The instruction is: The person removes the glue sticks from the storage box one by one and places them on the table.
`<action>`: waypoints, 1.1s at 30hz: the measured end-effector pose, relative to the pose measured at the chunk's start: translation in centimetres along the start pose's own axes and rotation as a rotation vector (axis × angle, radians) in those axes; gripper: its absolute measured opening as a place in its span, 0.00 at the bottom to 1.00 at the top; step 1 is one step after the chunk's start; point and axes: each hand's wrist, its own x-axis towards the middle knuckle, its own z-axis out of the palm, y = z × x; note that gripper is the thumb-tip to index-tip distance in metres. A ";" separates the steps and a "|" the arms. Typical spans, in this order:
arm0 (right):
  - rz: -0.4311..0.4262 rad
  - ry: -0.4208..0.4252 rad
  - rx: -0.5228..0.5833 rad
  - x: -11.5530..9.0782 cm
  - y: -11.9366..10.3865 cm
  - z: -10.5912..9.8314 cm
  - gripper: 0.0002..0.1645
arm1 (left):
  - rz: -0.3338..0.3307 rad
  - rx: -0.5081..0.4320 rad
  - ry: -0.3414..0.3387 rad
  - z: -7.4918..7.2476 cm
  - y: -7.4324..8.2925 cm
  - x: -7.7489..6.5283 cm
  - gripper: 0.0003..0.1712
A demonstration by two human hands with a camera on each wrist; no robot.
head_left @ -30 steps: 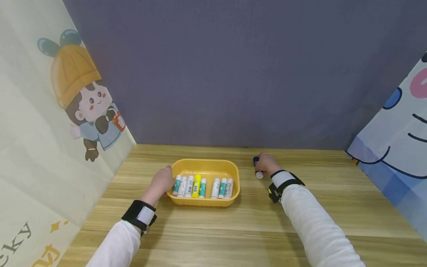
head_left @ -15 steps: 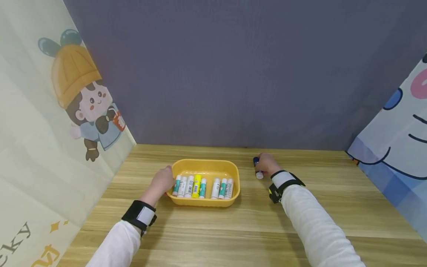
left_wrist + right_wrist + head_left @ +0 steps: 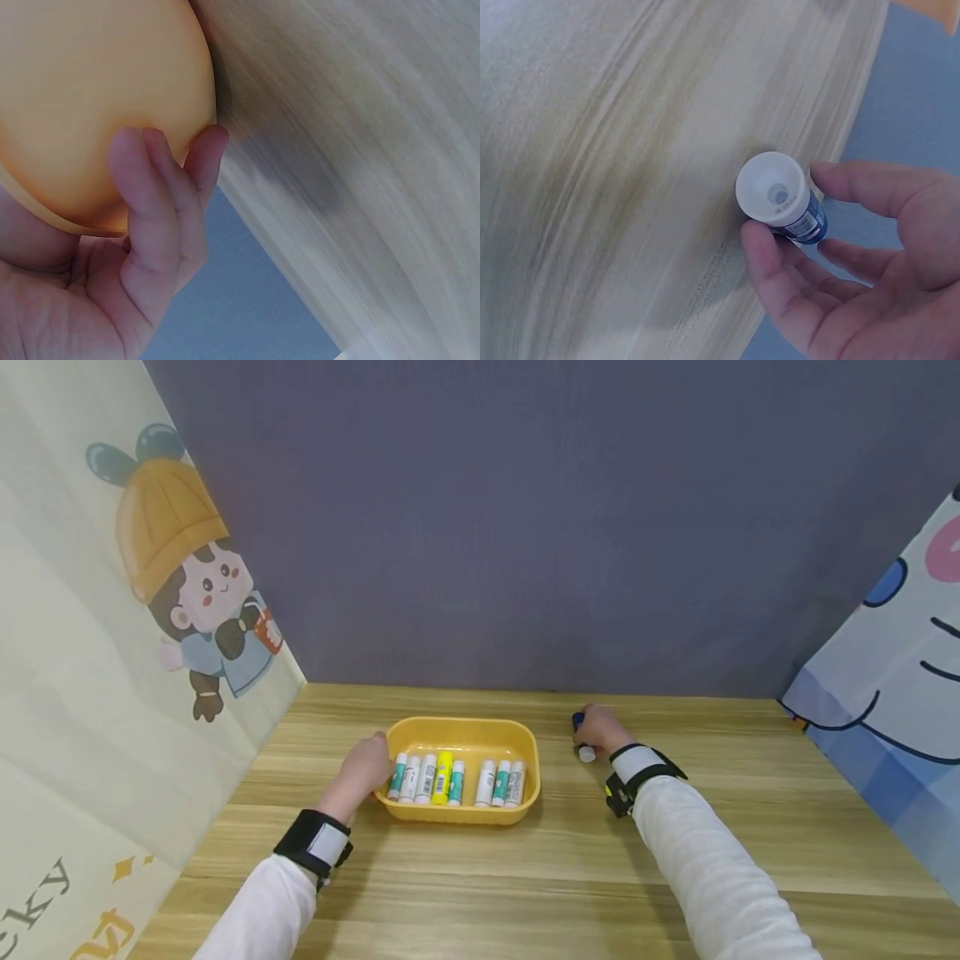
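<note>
A yellow plastic basket (image 3: 457, 815) sits on the table with several glue sticks lying side by side in it; most are white or teal and white, and one is bright yellow (image 3: 442, 778). My left hand (image 3: 365, 766) grips the basket's left end. In the left wrist view, the fingers (image 3: 142, 180) press on the outer wall and the thumb goes over the rim. To the right of the basket, my right hand (image 3: 602, 727) pinches a dark blue glue stick (image 3: 577, 721) between thumb and fingers. The right wrist view shows its hollow white base (image 3: 772, 187) facing the camera.
The wood-grain table (image 3: 480, 885) ends at a dark grey upright panel (image 3: 555, 527) behind. Printed cartoon sheets stand at the left (image 3: 90, 635) and right (image 3: 885, 693).
The blue glue stick in my right hand has shifted very slightly to the right. My left hand and the basket have stayed in place.
</note>
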 end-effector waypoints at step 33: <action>-0.014 -0.006 -0.009 -0.6 0.3 -0.3 0.47 | 0.024 0.002 0.013 -0.1 -0.1 -0.1 0.30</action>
